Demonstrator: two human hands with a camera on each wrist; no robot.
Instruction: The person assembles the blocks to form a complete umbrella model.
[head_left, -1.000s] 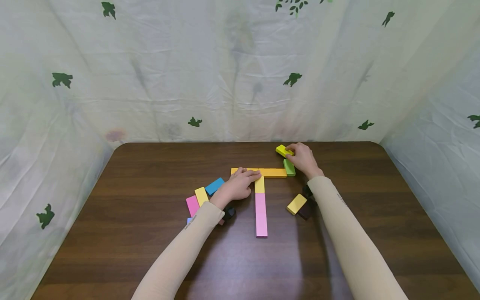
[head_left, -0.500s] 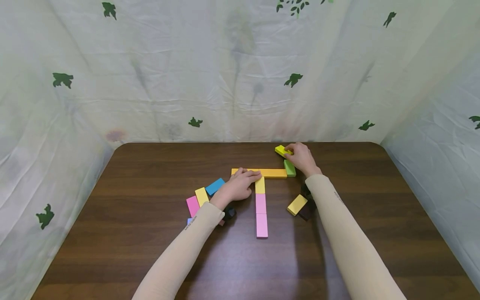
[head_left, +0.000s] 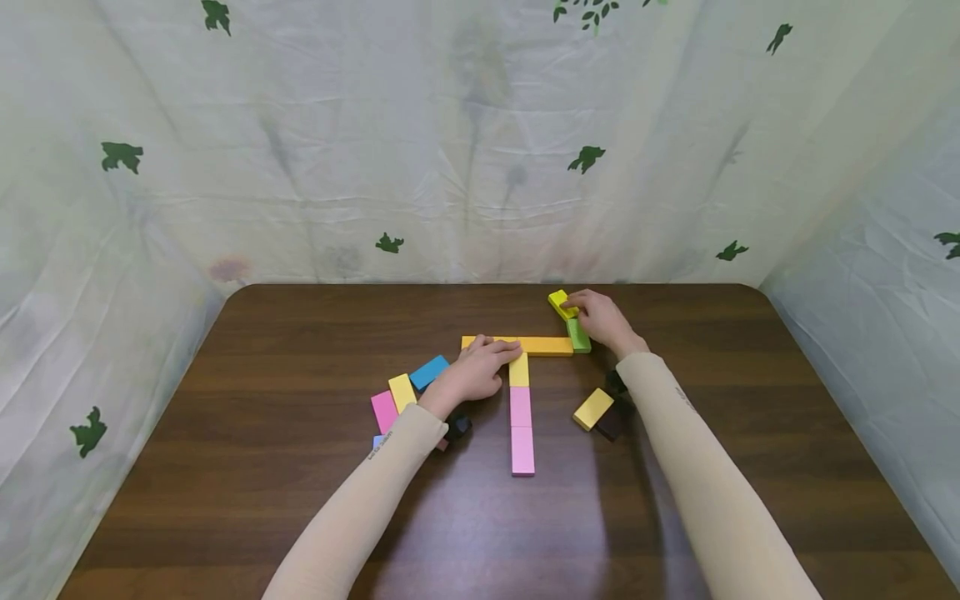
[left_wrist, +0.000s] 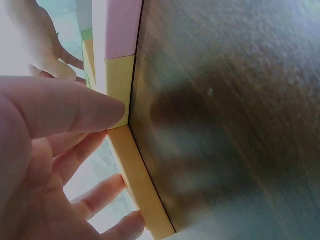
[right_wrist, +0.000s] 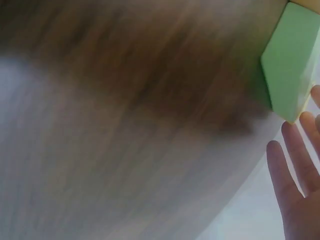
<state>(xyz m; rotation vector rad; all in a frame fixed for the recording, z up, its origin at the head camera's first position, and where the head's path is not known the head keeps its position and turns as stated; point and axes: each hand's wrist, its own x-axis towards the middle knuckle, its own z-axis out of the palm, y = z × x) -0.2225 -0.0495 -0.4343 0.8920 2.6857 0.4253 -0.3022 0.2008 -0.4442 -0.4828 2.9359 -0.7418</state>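
Note:
Coloured rectangular blocks lie end to end on the brown table. My left hand (head_left: 477, 369) rests over the orange blocks (head_left: 546, 346), its fingers extended along them. In the left wrist view the thumb (left_wrist: 102, 107) touches the pale yellow block (left_wrist: 121, 82) at the corner of the row. Two pink blocks (head_left: 521, 429) continue that row toward me. At the far right my right hand (head_left: 602, 319) touches a bright yellow block (head_left: 558, 300) with extended fingers. That block meets the green block (head_left: 579, 335), which stands angled at the orange row's end.
Left of the rows lie a blue block (head_left: 429, 372), a pale yellow block (head_left: 402, 389) and a pink block (head_left: 384, 410), partly covered by the left sleeve. Near the right wrist are a gold-yellow block (head_left: 593, 408) and a dark block (head_left: 611, 423). A leaf-patterned cloth (head_left: 480, 167) hangs behind the table (head_left: 300, 333).
The bright yellow block has turned and shifted slightly left, its near end now against the green block. My right fingers have loosened from a pinch and lie over it. The left hand stays put.

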